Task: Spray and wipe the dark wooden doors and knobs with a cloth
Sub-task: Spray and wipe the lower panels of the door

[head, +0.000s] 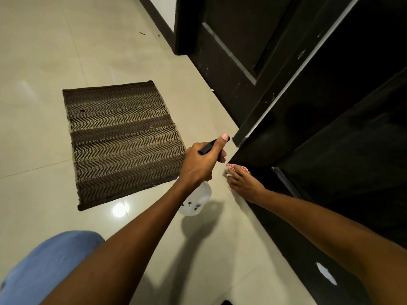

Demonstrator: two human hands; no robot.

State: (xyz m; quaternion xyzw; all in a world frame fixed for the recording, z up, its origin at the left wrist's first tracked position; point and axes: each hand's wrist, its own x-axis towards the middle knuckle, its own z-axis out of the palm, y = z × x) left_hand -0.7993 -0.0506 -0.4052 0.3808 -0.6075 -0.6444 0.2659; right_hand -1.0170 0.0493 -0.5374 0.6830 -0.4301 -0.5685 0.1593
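My left hand (201,164) has its grip curled round the neck of the white spray bottle (195,200), thumb up over the black spray head, held above the pale tiled floor (44,51) just beside the dark wooden door (330,137). My right hand (244,184) lies with straight fingers pressing a pink patterned cloth (236,167) against the bottom corner of that door, low by the floor. A brown zigzag mat (123,139) lies to the left, and my blue-clad knee (48,269) shows at the bottom.

Left hand (203,164) around spray bottle (195,200), right hand (243,186) pressing cloth (236,167) against dark door (319,164).
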